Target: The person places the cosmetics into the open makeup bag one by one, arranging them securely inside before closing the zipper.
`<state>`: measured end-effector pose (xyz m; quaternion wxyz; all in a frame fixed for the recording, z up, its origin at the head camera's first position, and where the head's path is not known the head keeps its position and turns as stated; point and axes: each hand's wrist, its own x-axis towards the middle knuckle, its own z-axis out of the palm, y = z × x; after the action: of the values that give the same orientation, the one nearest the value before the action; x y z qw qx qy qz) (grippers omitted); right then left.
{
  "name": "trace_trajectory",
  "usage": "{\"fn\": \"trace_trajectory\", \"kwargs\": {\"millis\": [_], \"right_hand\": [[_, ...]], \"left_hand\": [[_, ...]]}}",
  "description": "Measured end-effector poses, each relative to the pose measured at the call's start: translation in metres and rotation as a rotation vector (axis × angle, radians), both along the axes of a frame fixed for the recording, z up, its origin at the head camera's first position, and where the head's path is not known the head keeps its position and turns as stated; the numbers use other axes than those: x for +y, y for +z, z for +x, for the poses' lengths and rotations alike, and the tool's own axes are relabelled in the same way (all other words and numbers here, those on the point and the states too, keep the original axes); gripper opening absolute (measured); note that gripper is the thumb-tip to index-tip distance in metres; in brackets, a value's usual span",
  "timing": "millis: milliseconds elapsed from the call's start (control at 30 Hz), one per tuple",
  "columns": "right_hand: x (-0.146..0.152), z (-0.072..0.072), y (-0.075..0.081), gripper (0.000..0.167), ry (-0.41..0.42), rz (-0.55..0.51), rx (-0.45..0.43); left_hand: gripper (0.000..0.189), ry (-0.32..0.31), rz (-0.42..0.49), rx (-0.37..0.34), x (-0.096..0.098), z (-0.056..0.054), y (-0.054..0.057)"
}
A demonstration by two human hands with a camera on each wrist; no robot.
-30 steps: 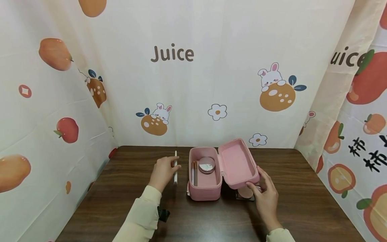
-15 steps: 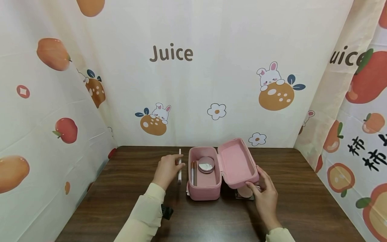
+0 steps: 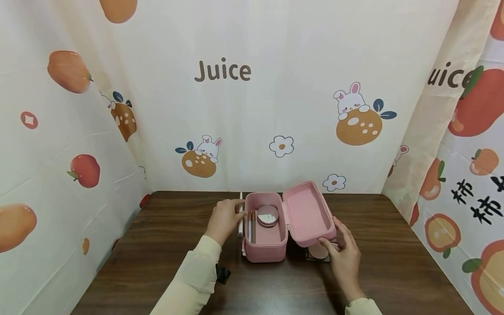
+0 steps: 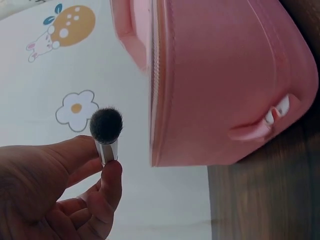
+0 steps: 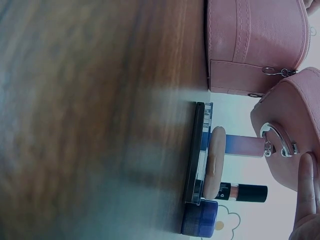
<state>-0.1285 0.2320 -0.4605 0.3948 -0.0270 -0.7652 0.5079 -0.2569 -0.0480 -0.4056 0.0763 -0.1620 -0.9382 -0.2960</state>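
A fruit-printed cloth [image 3: 252,109] enclosed the worktop [image 3: 397,258]
It hung beyond the dark wood's far edge and both sides.

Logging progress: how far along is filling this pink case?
Looks done: slim sticks and a round item sit inside the pink case. In hand: the left hand pinches a brush beside it; the right hand holds the lid open. Likely left: placing the brush, then perhaps the puff, blue jar and black-capped tube outside.
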Motion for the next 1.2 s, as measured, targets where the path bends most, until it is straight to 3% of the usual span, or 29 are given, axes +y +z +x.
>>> {"fn": "trace_trajectory", "kwargs": {"millis": [133, 267, 500, 1000, 1200], "right_hand": [[0.002, -0.002, -0.005, 0.065, -0.015, 0.013, 0.005], [0.009, -0.007, -0.021, 0.069, -0.016, 0.008, 0.003], [0.017, -0.011, -0.035, 0.071, 0.012, -0.007, -0.015], [0.017, -0.013, -0.035, 0.071, -0.001, -0.011, -0.007], [0.008, -0.008, -0.019, 0.068, -0.022, 0.002, 0.005]], "left_hand": [[0.036, -0.009, 0.004, -0.018, 0.006, 0.000, 0.000], [0.036, -0.008, 0.003, -0.042, 0.009, 0.001, -0.002], [0.035, -0.030, -0.002, -0.031, 0.015, 0.002, -0.003], [0.029, -0.073, -0.048, 0.007, 0.033, -0.003, -0.008], [0.028, -0.071, -0.093, 0.026, 0.038, -0.005, -0.009]]}}
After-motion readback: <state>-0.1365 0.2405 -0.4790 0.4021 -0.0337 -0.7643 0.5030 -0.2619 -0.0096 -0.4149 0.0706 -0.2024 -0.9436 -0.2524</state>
